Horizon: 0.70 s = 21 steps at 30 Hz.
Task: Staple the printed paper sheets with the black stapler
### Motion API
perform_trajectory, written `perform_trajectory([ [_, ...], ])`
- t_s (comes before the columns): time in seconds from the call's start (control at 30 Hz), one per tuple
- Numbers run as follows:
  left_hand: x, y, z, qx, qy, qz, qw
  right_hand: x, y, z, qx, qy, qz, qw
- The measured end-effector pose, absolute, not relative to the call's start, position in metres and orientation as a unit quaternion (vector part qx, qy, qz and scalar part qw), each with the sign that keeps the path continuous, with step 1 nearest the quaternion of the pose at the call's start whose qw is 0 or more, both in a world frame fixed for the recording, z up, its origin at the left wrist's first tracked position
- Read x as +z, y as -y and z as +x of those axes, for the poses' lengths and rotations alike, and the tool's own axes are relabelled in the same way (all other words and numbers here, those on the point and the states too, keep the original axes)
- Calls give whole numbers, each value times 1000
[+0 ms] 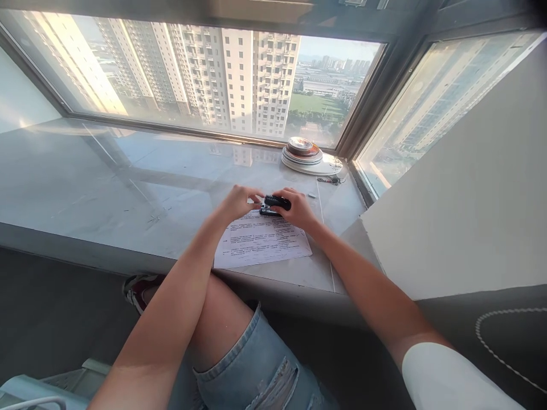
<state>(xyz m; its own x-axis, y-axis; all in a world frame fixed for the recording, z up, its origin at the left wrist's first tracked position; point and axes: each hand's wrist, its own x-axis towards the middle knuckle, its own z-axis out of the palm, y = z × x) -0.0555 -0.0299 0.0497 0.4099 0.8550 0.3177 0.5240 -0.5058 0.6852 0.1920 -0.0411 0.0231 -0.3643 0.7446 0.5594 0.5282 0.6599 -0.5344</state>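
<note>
A black stapler [276,204] rests on the top edge of a printed paper sheet [260,242] lying on the grey marble window sill [128,188]. My right hand [298,209] is wrapped around the stapler from the right. My left hand [240,201] is curled at the stapler's left end, fingertips touching it and the paper's top edge.
A stack of plates [308,156] stands at the sill's far right corner by the window, with a small dark object [330,180] in front of it. A white wall panel [461,188] rises on the right. My knee in ripped denim shorts [256,364] sits below the sill edge.
</note>
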Motion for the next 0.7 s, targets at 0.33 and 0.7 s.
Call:
perform_trajectory([
  [0.33,44,24,-54,295,-455,800,257,24,43,191,131,817,-393,401],
  [0.7,51,31,-54,274,-446,812,259,26,44,191,133,819,-397,392],
])
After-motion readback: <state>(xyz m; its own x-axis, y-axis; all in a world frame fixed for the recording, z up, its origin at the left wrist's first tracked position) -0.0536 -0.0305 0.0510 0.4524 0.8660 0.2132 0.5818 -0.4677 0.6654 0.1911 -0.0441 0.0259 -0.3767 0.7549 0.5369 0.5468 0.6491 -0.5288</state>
